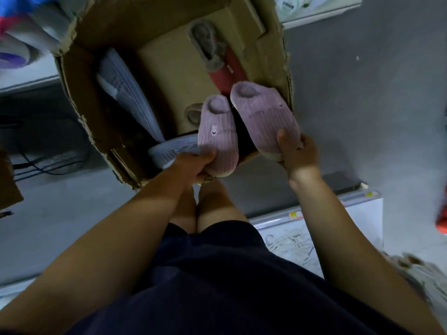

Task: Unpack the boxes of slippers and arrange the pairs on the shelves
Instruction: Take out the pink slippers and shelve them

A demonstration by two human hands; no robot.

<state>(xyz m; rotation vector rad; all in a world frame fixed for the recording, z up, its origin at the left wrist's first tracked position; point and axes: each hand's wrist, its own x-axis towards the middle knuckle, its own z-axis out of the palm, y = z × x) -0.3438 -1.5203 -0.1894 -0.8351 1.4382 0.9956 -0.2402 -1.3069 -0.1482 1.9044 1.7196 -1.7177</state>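
Lilac ribbed plush marked the two slippers lifted over the open brown cardboard box [79,88], which stood on the grey floor in front of the person's legs. The left hand [193,165] was closed around the toe end of the left lilac slipper [217,134], thumb over the top and fingers underneath, while the right hand [296,151] gripped the toe end of the right lilac slipper [263,112] the same way, its thumb [281,139] pressed on the upper. Both slippers ran with their long axes pointing away from the body, heels farthest from the fingers, and lay just beside one another with a dark gap between them. The pair therefore sat above the near right corner of the box rather than in it. Deeper inside lay a red slipper with grey fleece lining [215,59], pale blue ribbed soles [128,97] along the left wall, and a beige slipper [192,114] partly hidden behind the left lilac one. No shelf space for them could be made out clearly; the pair would probably have to be brought together, heels aligned, before being carried off.
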